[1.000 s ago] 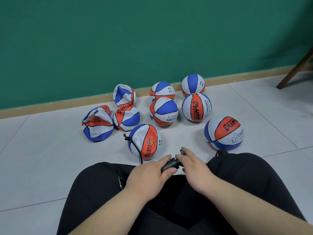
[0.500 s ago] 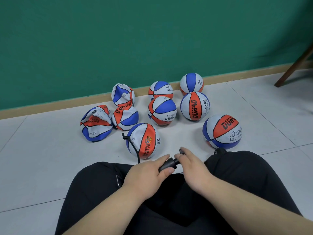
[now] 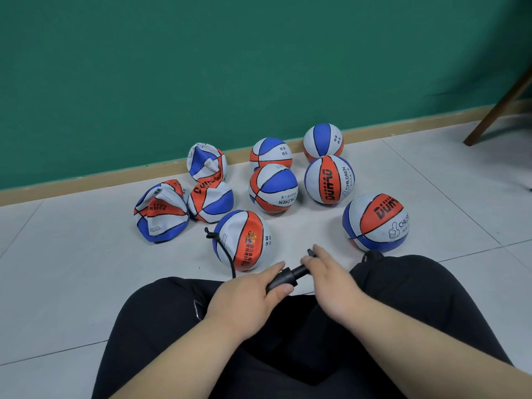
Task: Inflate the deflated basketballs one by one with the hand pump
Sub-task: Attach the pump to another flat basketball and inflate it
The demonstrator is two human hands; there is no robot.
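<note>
The left hand [image 3: 244, 303] gripped the pump [image 3: 289, 277] above the lap [image 3: 288, 347]; the right hand [image 3: 331, 280] curled round its far end. The hose [image 3: 224, 253] reached the left side of the nearest ball [image 3: 244, 240], on the floor [image 3: 72, 283].

At 12 o'clock, just before the person's knees, the round orange, white and blue rubber basketball [image 3: 241, 240] lies on the pale tiled floor [image 3: 72, 269]. A thin black hose [image 3: 226, 256] runs from its left side back to the black plastic hand pump [image 3: 283, 279], which is held over the lap between the left hand [image 3: 244, 300] and the right hand [image 3: 331, 280]. Three crumpled flat basketballs [image 3: 211, 201] cluster at 10 o'clock. Four round basketballs [image 3: 273, 188] stand behind at 12 to 1, the rear two near the green wall [image 3: 259, 67]. A lone round basketball [image 3: 375, 223] lies at 2.
</note>
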